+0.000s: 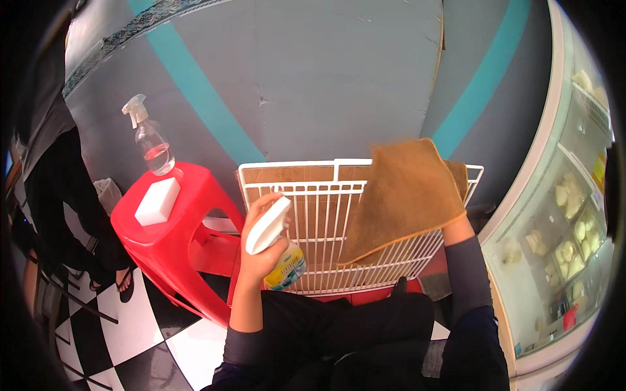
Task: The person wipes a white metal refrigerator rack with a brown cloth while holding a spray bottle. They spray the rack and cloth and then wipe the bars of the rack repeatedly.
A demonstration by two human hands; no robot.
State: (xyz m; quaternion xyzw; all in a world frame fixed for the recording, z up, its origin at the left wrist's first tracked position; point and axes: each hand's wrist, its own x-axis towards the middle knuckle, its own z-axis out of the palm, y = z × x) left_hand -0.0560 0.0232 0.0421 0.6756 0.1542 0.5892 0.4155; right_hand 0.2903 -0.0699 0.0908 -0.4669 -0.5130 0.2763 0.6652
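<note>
My left hand (264, 254) is closed around a spray bottle (288, 266) with a white trigger head and a yellow label, in front of a white wire rack (313, 240). A brown cloth (406, 200) with an orange edge hangs over my right hand, covering its fingers; only the wrist shows below the cloth. The cloth lies against the right part of the rack, which leans upright with brown cardboard (320, 212) behind its bars.
At left a red plastic stool (190, 185) holds a clear spray bottle (157, 149) and a white sponge block (157, 201). Beyond it stands another person (63, 185) in sandals. A glass-fronted display fridge (528, 273) is on the right. A grey wall (342, 88) rises behind the rack.
</note>
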